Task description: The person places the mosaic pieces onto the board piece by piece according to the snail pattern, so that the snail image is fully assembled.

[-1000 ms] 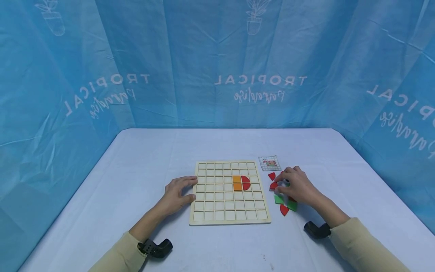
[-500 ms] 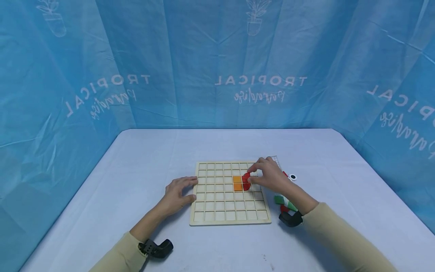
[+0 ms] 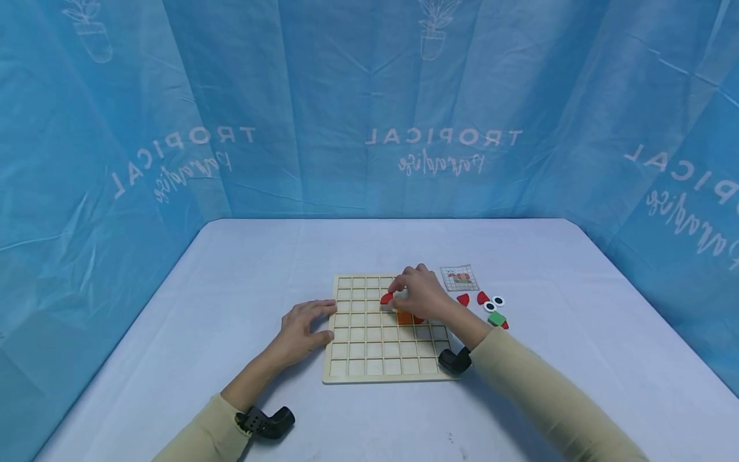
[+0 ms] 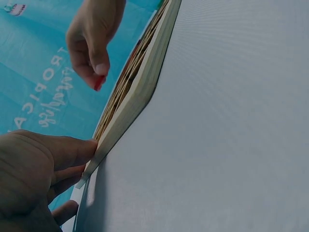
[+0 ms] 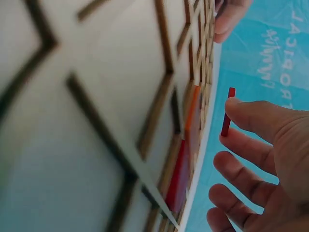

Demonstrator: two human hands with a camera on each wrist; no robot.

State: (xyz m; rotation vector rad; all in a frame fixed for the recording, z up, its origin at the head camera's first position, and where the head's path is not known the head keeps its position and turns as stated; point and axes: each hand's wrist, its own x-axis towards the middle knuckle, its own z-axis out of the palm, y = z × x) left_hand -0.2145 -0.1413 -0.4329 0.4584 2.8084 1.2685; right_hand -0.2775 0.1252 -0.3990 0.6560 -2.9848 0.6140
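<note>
A square wooden grid board (image 3: 374, 367) lies on the table. My left hand (image 3: 297, 330) rests at its left edge, thumb and fingers touching the rim. Over the board, my right hand (image 3: 425, 295) pinches a red curved-edged tile (image 3: 386, 298) between thumb and index finger. That tile stands on edge, apart from the grid, in the right wrist view (image 5: 228, 111). Below the right hand, orange square tiles (image 3: 405, 317) sit in grid cells, with a red tile (image 3: 419, 320) beside them. The right hand partly hides these seated tiles.
Right of the board lie loose red tiles (image 3: 463, 299), two round eye pieces (image 3: 489, 307) and green tiles (image 3: 496, 318). A small gridded picture card (image 3: 459, 278) lies behind them. A blue printed curtain (image 3: 369, 179) surrounds the white table.
My right hand has gone from the loose tiles leftward over the board, carrying a red tile. Some loose green tiles by the board's right side no longer show. My left hand has stayed put.
</note>
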